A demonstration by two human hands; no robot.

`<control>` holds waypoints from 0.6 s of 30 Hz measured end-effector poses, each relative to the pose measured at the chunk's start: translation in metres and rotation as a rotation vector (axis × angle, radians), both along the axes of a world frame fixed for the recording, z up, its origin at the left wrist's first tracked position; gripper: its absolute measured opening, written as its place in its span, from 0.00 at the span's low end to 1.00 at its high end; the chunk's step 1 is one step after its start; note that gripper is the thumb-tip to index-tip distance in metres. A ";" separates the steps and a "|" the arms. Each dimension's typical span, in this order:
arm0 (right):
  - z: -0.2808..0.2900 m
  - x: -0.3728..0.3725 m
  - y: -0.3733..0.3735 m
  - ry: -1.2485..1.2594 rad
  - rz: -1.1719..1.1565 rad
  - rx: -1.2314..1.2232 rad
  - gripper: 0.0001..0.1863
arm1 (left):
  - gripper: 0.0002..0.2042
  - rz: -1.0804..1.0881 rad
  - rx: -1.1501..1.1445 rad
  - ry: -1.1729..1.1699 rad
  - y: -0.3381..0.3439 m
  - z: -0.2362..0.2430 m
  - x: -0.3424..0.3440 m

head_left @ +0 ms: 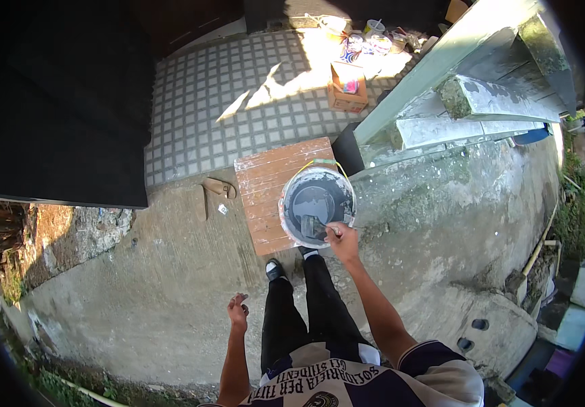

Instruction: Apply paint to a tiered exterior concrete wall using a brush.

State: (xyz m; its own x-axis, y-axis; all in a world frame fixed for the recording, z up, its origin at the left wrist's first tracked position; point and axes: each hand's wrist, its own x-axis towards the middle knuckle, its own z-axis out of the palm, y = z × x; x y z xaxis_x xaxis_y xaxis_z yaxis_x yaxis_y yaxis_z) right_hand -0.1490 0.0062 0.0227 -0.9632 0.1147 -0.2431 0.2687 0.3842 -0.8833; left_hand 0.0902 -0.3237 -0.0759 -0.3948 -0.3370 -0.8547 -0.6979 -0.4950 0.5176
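Brush (312, 227), clasped in the right grip (343, 241), sits inside a bucket (344, 205) on a brown board (258, 186); the left grip (237, 312) looks loose, empty. Loading seems underway; lifting next likely calls for shedding drips.

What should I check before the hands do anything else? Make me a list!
1. Right hand gripping the brush: ok.
2. Brush head inside the bucket: ok.
3. Bucket resting on the brown board: ok.
4. Yellow bucket handle out of the brush's way: ok, it's at the far rim.
5. Left hand empty: cannot tell, its curled fingers are too small to see clearly.
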 end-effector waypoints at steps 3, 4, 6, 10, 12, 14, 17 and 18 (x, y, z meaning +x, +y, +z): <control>-0.059 -0.014 -0.026 0.187 -0.014 0.187 0.07 | 0.11 -0.025 0.013 0.032 0.006 0.004 -0.003; -0.076 -0.015 -0.027 0.294 0.020 0.444 0.06 | 0.12 -0.098 0.030 0.061 0.014 0.004 -0.009; -0.110 -0.011 -0.004 0.303 0.152 0.552 0.07 | 0.12 -0.160 0.137 0.132 0.045 0.009 -0.036; -0.105 -0.017 -0.021 -0.079 0.067 0.500 0.10 | 0.17 -0.243 0.267 0.280 0.093 0.001 -0.070; -0.104 -0.011 -0.021 0.042 0.156 0.690 0.11 | 0.20 -0.265 0.320 0.341 0.122 -0.003 -0.096; -0.111 -0.014 0.004 0.037 0.348 0.748 0.13 | 0.21 -0.281 0.358 0.369 0.158 -0.013 -0.124; -0.100 -0.014 -0.006 0.018 0.269 0.721 0.15 | 0.22 -0.025 0.430 0.375 0.178 -0.036 -0.140; -0.100 -0.010 -0.005 -0.012 0.350 0.758 0.16 | 0.22 0.015 0.425 0.350 0.185 -0.042 -0.145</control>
State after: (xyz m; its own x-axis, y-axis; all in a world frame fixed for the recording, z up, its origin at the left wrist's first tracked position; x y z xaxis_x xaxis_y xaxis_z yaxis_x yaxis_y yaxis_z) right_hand -0.1592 0.0010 -0.0768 -0.9714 -0.0544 -0.2310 0.0306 0.9365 -0.3494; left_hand -0.0543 -0.1387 -0.1178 -0.6775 0.0010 -0.7355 -0.5112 -0.7197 0.4698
